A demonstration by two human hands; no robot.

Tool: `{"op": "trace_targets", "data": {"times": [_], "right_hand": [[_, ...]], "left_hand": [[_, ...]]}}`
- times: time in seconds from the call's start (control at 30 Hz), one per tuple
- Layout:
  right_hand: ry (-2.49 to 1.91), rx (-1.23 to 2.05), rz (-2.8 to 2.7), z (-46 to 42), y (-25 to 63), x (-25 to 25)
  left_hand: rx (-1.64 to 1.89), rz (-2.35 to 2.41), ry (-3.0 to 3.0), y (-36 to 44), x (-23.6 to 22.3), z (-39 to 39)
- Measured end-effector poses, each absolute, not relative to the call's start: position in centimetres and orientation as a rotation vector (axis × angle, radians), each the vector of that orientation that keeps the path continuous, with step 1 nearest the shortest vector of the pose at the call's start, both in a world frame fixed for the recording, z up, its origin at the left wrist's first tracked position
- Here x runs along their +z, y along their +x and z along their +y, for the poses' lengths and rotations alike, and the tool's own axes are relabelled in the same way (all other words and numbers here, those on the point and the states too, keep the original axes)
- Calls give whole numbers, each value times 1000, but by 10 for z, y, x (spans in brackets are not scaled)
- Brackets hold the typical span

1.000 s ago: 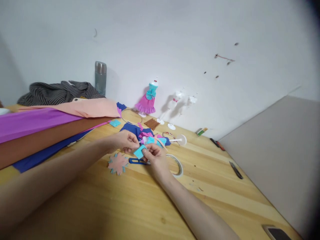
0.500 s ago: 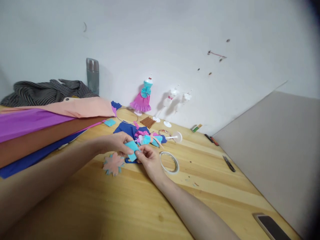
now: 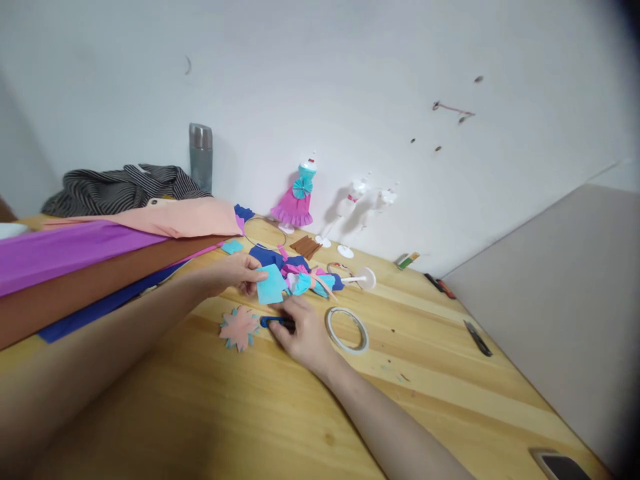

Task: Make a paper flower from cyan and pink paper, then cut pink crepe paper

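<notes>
While the left hand is holding up the paper, its fingers are pinching the upper left corner, thumb in front. Paper is looking pale blue, thin, plain, roughly square and mostly flat, broad face showing. It is hanging above the desk, overlapping in view the left end of a dressed mannequin that is lying down. The right hand is resting low over the blue tool, fingers curling around it; cannot tell whether they are gripping. A pink-and-blue flower is lying left of the blue tool; a roll of tape is lying right of that hand. Another blue scrap is lying near the stacked sheets.
</notes>
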State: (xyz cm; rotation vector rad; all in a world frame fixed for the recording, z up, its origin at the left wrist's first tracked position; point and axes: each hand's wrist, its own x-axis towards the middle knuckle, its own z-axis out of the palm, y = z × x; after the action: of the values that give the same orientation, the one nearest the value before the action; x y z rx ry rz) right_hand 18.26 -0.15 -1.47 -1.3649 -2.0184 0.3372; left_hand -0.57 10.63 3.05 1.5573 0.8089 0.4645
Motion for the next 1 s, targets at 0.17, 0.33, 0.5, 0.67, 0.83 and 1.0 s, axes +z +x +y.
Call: {"op": "trace_targets", "data": {"times": [0.17, 0.33, 0.5, 0.67, 0.83, 1.0], "right_hand": [[-1313, 223, -2275, -2, 183, -18], [-1370, 146, -2276, -4, 180, -19], [-1436, 38, -2200, -6, 178, -19], [-1625, -103, -2064, 3, 185, -26], [-1755, -28, -2049, 12, 191, -31], [-1713, 11, -2118, 12, 193, -29]], "left_hand": [[546, 825, 1384, -9, 25, 111], [604, 846, 1325, -13, 16, 119], [664, 870, 1247, -15, 13, 123], [699, 874, 1161, -16, 13, 125], [714, 843, 1107, -17, 10, 127], [781, 799, 1083, -17, 6, 128]]}}
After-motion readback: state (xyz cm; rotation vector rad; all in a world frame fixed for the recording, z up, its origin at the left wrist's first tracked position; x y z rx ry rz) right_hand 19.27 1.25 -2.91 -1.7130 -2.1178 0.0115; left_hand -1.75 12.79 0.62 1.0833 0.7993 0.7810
